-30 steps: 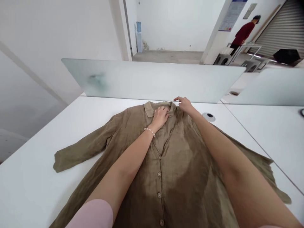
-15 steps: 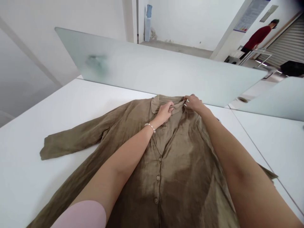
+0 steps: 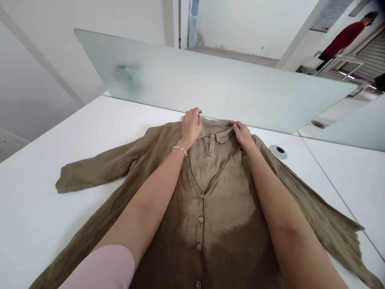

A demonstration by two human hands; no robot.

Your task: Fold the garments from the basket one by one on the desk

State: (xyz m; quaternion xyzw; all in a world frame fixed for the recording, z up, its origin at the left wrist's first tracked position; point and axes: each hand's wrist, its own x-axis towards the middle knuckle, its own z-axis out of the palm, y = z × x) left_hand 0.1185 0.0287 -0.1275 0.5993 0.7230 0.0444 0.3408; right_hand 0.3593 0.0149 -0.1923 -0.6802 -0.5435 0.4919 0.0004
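Note:
An olive-brown button-front shirt (image 3: pixel 228 200) lies face up on a white table (image 3: pixel 27 192), its sleeves spread to both sides. My left hand (image 3: pixel 191 125), with a beaded bracelet at the wrist, has its fingers bent over the left side of the collar and covers part of it. At the collar's right side, my right hand (image 3: pixel 243 133) pinches the cloth between thumb and fingers. Between the hands, the collar flap (image 3: pixel 224 135) and a few small buttons show. Larger buttons (image 3: pixel 201 219) run down the closed front.
A frosted glass divider (image 3: pixel 210 84) stands along the table's far edge, just beyond the collar. A round cable grommet (image 3: pixel 278 151) sits in the tabletop beside the right shoulder. In the background are a water dispenser (image 3: pixel 193 30) and a person in a red top (image 3: pixel 345 38).
My left hand has moved left from the collar's middle to its left side. My right hand stays at the right side. The collar lies more open, and more of the right sleeve shows.

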